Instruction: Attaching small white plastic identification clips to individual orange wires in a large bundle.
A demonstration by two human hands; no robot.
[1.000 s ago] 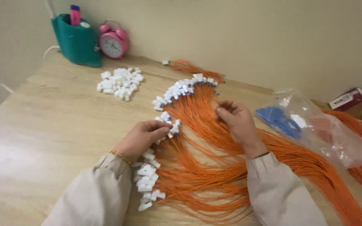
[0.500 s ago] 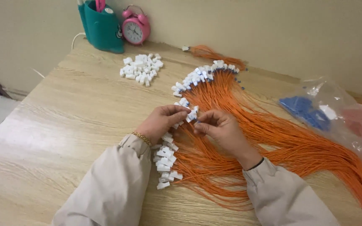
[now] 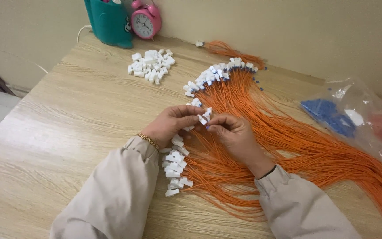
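Left hand (image 3: pixel 171 124) and right hand (image 3: pixel 233 135) met over the middle of the bench (image 3: pixel 67 132), fingertips pinched together on a small white connector (image 3: pixel 203 117) at the end of an orange cable. The orange cable bundle (image 3: pixel 297 146) fanned beneath them toward the right edge. A row of fitted white connectors (image 3: pixel 175 166) lay just beside the left wrist. A loose white connector pile (image 3: pixel 151 66) sat near the far edge, with a pink alarm clock (image 3: pixel 146 22) at the far left corner.
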